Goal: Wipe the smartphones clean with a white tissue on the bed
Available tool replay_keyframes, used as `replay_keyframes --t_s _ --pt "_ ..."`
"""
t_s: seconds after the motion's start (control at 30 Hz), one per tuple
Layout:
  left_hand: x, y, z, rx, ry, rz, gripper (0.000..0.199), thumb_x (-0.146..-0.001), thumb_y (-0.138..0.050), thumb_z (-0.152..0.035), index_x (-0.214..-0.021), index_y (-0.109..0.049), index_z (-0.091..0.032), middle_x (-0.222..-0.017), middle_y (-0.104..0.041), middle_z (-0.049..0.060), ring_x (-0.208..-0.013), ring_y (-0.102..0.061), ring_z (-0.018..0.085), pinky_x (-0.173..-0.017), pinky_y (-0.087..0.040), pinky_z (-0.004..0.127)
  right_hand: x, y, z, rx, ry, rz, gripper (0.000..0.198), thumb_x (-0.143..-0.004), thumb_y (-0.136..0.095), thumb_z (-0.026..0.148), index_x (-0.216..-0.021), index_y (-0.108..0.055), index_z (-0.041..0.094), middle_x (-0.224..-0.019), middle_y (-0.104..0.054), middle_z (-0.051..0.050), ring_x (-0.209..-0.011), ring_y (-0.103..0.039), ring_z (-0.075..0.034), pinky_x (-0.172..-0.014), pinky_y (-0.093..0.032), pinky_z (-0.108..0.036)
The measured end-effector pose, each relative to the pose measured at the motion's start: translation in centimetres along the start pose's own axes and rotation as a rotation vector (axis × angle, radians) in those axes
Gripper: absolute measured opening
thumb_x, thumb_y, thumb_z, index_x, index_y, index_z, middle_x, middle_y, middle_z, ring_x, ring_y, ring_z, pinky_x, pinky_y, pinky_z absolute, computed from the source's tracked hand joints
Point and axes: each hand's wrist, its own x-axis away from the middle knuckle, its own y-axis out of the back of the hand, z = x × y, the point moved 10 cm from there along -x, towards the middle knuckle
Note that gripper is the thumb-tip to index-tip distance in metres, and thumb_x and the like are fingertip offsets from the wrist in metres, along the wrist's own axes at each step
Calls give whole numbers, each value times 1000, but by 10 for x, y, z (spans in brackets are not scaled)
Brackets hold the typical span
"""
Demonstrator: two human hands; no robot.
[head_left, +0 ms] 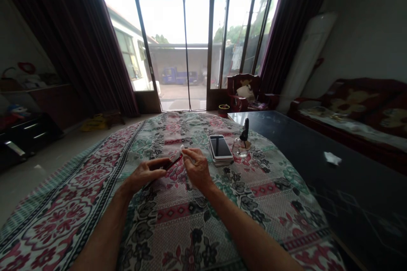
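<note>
My left hand (pixel 144 173) grips a thin, dark smartphone (pixel 173 162) with a red edge, thumb on the near side and fingers on the far side. The phone is tilted and seen nearly edge-on. At its right end, my right hand (pixel 197 169) is closed around a white tissue (pixel 182 147), which pokes out past the fingers against the phone. Just right of that hand lies a stack of phones (pixel 221 148), the top one white-framed with a dark screen. Beside the stack stands a clear spray bottle (pixel 240 148) with a black nozzle.
A floral cloth (pixel 178 211) covers the round table under my hands. To the right, a dark glossy table (pixel 286 144) bears a crumpled white tissue (pixel 332 158). Farther off are a wooden armchair (pixel 233 82), a sofa (pixel 356 97) and a glass door (pixel 197 67).
</note>
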Motion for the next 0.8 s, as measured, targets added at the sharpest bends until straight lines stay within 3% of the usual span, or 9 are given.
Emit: replay_keyframes --t_s 0.2,0.5,0.7,0.8 --pt "1 7 -2 3 -9 -65 57 -66 -80 -42 -118 -71 -20 -125 -69 9 -120 -60 34 -107 -43 47 4 -3 28 -31 98 -6 28 -81 -56 17 -99 -76 24 -95 -67 -6 -92 -64 -18 -86 -52 -31" --pt "0 -14 -5 -19 40 13 52 -67 -78 -37 -117 -72 -21 -121 -71 8 -115 -62 32 -106 -43 46 -1 10 -24 -1 -37 -73 29 -78 -55 15 -95 -77 23 -96 -69 -6 -94 -64 -19 -88 -51 -33" --pt "-5 -5 -2 -21 5 -80 57 -66 -80 -41 -117 -71 -19 -123 -70 9 -117 -62 33 -107 -44 46 2 5 -3 -24 39 -90 29 -83 -56 20 -103 -76 23 -98 -68 -6 -96 -63 -19 -90 -51 -32" --pt "-6 -3 -2 -11 -3 -111 62 -64 -81 -47 -118 -71 -19 -123 -70 10 -117 -62 34 -106 -45 46 4 1 -1 -96 -13 -107 27 -82 -59 23 -104 -75 22 -102 -68 -6 -100 -63 -20 -93 -50 -34"
